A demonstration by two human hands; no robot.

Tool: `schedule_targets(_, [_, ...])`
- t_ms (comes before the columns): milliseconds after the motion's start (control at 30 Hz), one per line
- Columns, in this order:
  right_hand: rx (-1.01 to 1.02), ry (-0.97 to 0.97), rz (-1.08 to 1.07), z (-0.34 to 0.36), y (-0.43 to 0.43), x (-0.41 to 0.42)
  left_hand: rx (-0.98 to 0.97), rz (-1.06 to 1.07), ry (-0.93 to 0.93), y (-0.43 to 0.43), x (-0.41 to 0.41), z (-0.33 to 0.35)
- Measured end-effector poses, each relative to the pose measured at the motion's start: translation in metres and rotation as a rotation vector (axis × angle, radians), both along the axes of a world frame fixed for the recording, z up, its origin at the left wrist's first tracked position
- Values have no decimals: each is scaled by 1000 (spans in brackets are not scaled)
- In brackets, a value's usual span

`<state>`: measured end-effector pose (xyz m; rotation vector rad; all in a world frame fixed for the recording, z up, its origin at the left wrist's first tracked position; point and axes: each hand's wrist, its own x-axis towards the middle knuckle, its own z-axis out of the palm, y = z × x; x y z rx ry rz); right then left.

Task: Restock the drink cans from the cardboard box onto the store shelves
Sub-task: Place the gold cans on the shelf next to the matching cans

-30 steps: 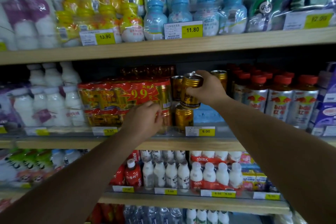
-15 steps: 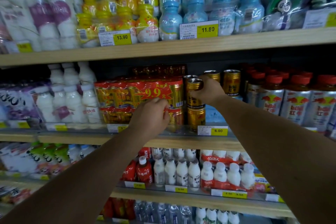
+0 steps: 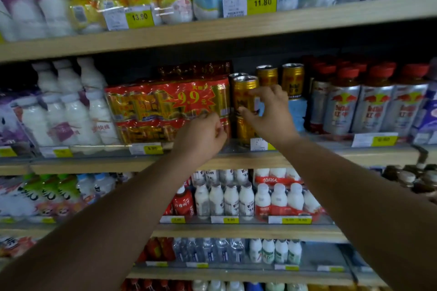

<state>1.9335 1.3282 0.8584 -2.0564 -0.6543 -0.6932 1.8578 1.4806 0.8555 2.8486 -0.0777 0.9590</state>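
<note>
A gold drink can [image 3: 244, 94] stands stacked on a second gold can [image 3: 243, 131] at the front of the middle shelf [image 3: 236, 160]. My right hand [image 3: 267, 113] is just in front of the upper can with thumb and fingers spread, holding nothing. More gold cans [image 3: 292, 80] stand behind on a blue box. My left hand [image 3: 201, 132] is curled shut against the lower right corner of a red wrapped multipack of cans [image 3: 165, 108]. The cardboard box is out of view.
Silver bottles with red caps [image 3: 369, 104] fill the shelf to the right of the cans, white bottles [image 3: 71, 111] the left. The upper shelf [image 3: 212, 28] holds wrapped yellow and blue bottles. Price tags line the shelf edges. Lower shelves carry small milk bottles.
My right hand set the gold can down on the lower can and let go, pulling back with its fingers spread. The left hand stayed at the multipack. The camera moved closer.
</note>
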Motion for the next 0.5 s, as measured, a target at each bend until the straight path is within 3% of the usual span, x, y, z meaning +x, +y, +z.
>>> schedule_targets(133, [86, 100, 101, -36, -14, -15, -65, -2, -17, -6, 6, -40])
schedule_targets(267, [162, 204, 59, -100, -34, -29, -122, -31, 45, -20, 1, -106])
schedule_targets(500, [88, 517, 107, -265, -77, -65, -209, -4, 305, -46, -32, -269])
